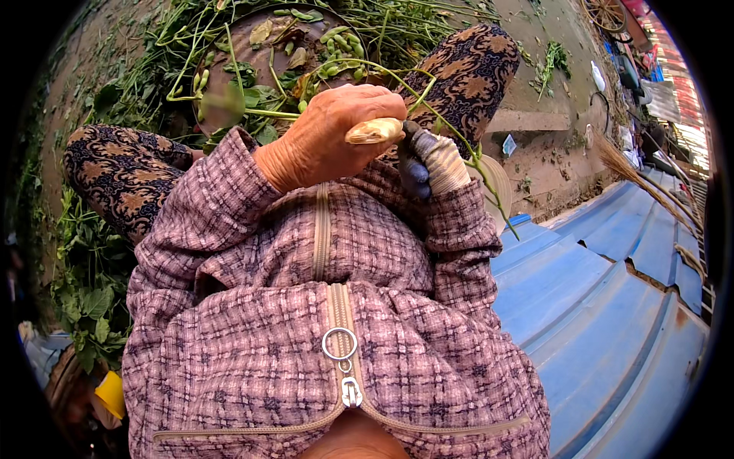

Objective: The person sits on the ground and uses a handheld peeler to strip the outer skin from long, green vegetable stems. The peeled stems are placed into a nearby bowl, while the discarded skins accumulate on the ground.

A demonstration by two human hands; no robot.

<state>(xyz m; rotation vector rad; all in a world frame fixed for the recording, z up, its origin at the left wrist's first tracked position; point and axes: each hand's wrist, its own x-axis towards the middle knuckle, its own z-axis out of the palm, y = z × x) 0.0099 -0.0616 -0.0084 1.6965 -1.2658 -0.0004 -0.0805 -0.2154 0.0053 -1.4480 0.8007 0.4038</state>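
Note:
My bare left hand [327, 135] is closed around a pale wooden handle [375, 131], whose rounded end sticks out beside the thumb; the rest of that tool is hidden. My right hand [424, 158], in a glove with dark blue fingers and a striped knit cuff, touches it and is closed on a green bean plant stem [429, 92]. Thin stems run past both hands, one trailing down to the right. Beyond the hands stands a round basin [281, 62] with green bean pods [344, 43], leaves and stems. A blurred roundish thing [222, 106] shows left of my left hand; its kind is unclear.
Cut bean plants [137, 74] lie around the basin and at the left. My patterned trouser knees flank it. At the right are blue corrugated metal sheets [596, 298], a straw broom [619, 160] and a low concrete ledge [530, 120]. A yellow container [110, 395] is at lower left.

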